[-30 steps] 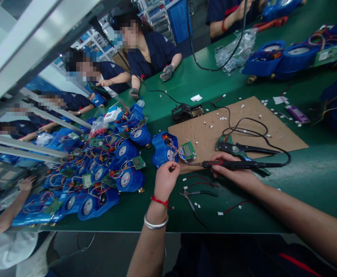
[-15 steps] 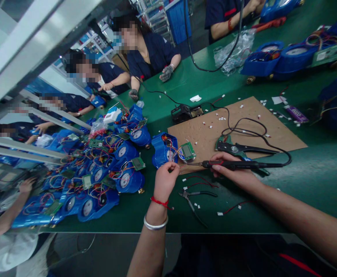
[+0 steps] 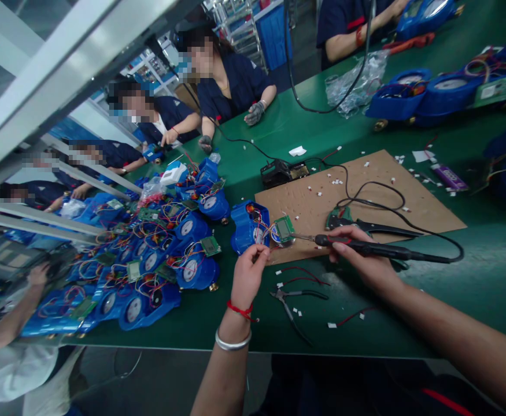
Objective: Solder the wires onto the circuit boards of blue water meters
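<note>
My right hand (image 3: 354, 251) grips a black-and-red soldering iron (image 3: 361, 245), whose tip reaches left to the edge of a small green circuit board with a display (image 3: 284, 229). My left hand (image 3: 253, 267) is closed in a pinch on a thin red wire (image 3: 274, 249), just below that board. Behind the left fingers stands a blue water meter (image 3: 244, 226) with coloured wires running from it to the board. How the wire sits between the fingertips is partly hidden.
Brown cardboard (image 3: 426, 215) carries wire strippers (image 3: 365, 226) and white connector bits. Cutting pliers (image 3: 291, 312) lie near the front edge. A black soldering stand (image 3: 276, 172) is behind. Many blue meters (image 3: 194, 271) crowd the left; more stand right (image 3: 446, 95). Co-workers (image 3: 233, 81) sit opposite.
The soldering iron's tip has moved up and away from my left fingertips to the circuit board's edge. My left hand keeps its pinch nearly in place. The view has shifted slightly.
</note>
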`<state>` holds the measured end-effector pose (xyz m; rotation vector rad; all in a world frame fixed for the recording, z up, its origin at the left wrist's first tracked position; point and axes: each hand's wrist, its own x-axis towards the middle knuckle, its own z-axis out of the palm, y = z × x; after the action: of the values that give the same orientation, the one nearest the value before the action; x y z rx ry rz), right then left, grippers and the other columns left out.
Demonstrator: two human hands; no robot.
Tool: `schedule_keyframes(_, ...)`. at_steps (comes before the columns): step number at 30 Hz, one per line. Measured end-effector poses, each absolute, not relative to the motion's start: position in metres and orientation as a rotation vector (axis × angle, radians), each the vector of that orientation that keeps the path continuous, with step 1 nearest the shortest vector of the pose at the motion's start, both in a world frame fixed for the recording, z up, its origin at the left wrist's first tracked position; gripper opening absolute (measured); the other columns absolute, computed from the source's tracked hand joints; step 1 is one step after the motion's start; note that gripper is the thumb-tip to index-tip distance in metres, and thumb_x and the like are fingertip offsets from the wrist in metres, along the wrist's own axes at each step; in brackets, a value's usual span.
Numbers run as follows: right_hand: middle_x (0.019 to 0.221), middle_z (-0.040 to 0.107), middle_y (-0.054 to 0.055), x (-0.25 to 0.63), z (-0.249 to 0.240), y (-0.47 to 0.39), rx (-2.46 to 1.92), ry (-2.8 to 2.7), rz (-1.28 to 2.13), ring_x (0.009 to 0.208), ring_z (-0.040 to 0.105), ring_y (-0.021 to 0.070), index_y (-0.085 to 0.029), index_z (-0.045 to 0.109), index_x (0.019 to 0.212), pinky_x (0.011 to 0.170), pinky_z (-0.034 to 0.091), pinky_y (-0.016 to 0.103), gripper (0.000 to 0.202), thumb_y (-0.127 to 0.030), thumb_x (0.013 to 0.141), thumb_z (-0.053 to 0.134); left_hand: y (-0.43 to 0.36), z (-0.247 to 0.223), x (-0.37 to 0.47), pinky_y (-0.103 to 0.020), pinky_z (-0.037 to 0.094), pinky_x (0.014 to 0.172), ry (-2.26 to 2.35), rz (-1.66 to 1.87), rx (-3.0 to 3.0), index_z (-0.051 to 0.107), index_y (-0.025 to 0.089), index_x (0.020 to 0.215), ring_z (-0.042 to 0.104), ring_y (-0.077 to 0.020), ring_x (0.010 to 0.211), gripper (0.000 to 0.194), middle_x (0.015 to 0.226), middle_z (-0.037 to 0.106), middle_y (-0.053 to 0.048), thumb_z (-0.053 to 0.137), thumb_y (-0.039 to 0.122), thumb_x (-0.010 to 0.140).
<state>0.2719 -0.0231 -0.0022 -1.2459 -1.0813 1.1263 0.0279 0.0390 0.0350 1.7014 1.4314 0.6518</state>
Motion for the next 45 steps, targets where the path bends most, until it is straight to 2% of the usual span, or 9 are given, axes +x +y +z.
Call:
schedule_keyframes(7,0.071,0.064,0.001,0.275,-0.011,-0.021,-1.291,-1.059,1.061,0.067,0.061,0.0179,-0.023,0.054,0.104,0.072,0.046,0.032,0.029,-0.044,0.085,0.058,0.028,0.034,0.026,-0.025,0.044,0.075,1.4,0.815,1.565,0.059,0.017,0.093,0.06,-0.0154,0.078,0.019,0.081,0.064,-0.002,0.052,0.034,0.087)
schedule_keyframes(17,0.077,0.065,0.001,0.277,-0.021,-0.022,-1.306,-1.016,1.037,0.072,0.06,0.0189,-0.025,0.056,0.105,0.076,0.044,0.034,0.027,-0.042,0.084,0.06,0.025,0.029,0.021,-0.025,0.043,0.075,1.396,0.957,1.582,0.058,0.018,0.088,0.056,-0.0149,0.08,0.014,0.083,0.06,-0.002,0.057,0.031,0.085)
schedule_keyframes(21,0.079,0.064,0.001,0.276,-0.022,-0.022,-1.239,-0.966,1.023,0.07,0.059,0.0178,-0.025,0.056,0.107,0.071,0.045,0.032,0.028,-0.04,0.083,0.061,0.026,0.022,0.025,-0.028,0.042,0.081,1.468,1.053,1.696,0.059,0.018,0.086,0.057,-0.0164,0.085,0.008,0.087,0.062,-0.002,0.057,0.025,0.084)
schedule_keyframes(26,0.082,0.065,0.004,0.282,-0.012,-0.017,-1.261,-0.942,0.9,0.072,0.061,0.019,-0.023,0.058,0.108,0.068,0.049,0.032,0.03,-0.04,0.083,0.061,0.028,0.016,0.028,-0.029,0.043,0.079,1.459,1.127,1.803,0.061,0.019,0.086,0.057,-0.0168,0.084,0.008,0.086,0.062,-0.003,0.054,0.021,0.086)
schedule_keyframes(30,0.086,0.066,0.005,0.294,0.012,0.006,-1.355,-1.007,0.805,0.076,0.062,0.0195,-0.023,0.059,0.111,0.068,0.051,0.032,0.032,-0.043,0.085,0.058,0.034,0.015,0.028,-0.031,0.044,0.078,1.456,1.236,1.917,0.062,0.019,0.086,0.058,-0.0179,0.084,0.01,0.086,0.062,-0.004,0.052,0.021,0.087)
schedule_keyframes(35,0.096,0.067,0.007,0.312,0.023,0.074,-1.484,-1.352,0.577,0.086,0.063,0.0216,-0.022,0.059,0.112,0.078,0.051,0.036,0.036,-0.045,0.085,0.054,0.045,0.001,0.029,-0.037,0.044,0.084,1.41,1.415,2.144,0.062,0.018,0.088,0.058,-0.0195,0.088,0.009,0.087,0.064,-0.005,0.053,0.016,0.086)
schedule_keyframes(39,0.107,0.065,0.007,0.317,0.01,0.138,-1.504,-1.623,0.429,0.099,0.059,0.0243,-0.022,0.063,0.108,0.09,0.045,0.039,0.03,-0.035,0.082,0.058,0.049,-0.013,0.028,-0.038,0.046,0.085,1.393,1.45,2.209,0.061,0.018,0.089,0.059,-0.0193,0.087,0.01,0.086,0.065,-0.005,0.053,0.014,0.086)
schedule_keyframes(45,0.095,0.068,0.007,0.307,-0.006,0.173,-1.474,-1.671,0.537,0.087,0.062,0.0234,-0.023,0.07,0.093,0.082,0.047,0.034,0.028,-0.018,0.066,0.068,0.049,-0.015,0.025,-0.038,0.048,0.085,1.343,1.502,2.212,0.061,0.019,0.089,0.06,-0.0195,0.089,0.012,0.086,0.066,-0.005,0.053,0.01,0.085)
